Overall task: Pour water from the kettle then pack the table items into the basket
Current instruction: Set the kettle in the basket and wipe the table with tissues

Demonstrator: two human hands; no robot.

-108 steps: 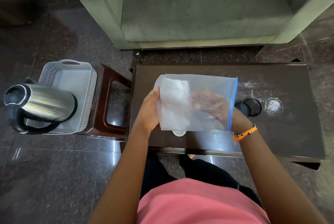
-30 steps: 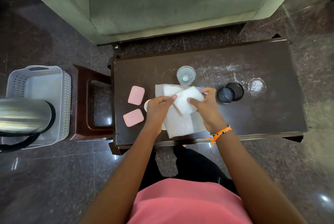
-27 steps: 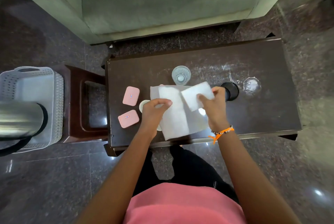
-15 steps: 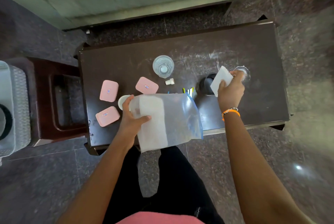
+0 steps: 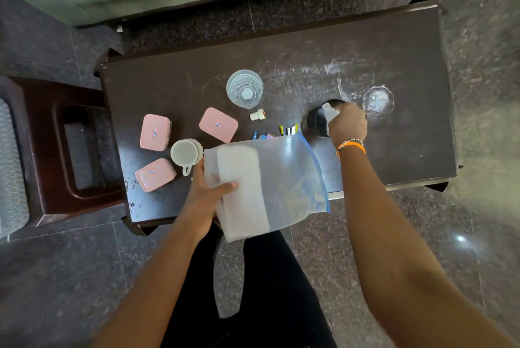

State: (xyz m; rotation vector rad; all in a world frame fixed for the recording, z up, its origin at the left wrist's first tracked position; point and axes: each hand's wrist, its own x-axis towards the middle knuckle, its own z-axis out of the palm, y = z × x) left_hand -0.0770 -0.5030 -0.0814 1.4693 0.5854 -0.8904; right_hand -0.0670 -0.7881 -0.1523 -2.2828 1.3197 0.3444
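On the dark wooden table, near its right part, a folded white tissue is being pinched by the curled fingers of the right hand and held at the mouth of a black cup. Over the table's near edge, a clear zip bag with a blue seal strip is being gripped by the left hand, the thumb being pressed across its front; a white stack of tissues is being carried inside it. Just beyond the bag, coloured pens are partly being covered by its upper edge. Three pink boxes are lying on the table's left part, and a white mug is standing between them, just beside the left hand. A glass of water is standing farther back, with a small white cap near it. A clear glass lid is lying right of the black cup. At the left edge of the view, a sliver of the grey basket is being shown beside a wooden stool.
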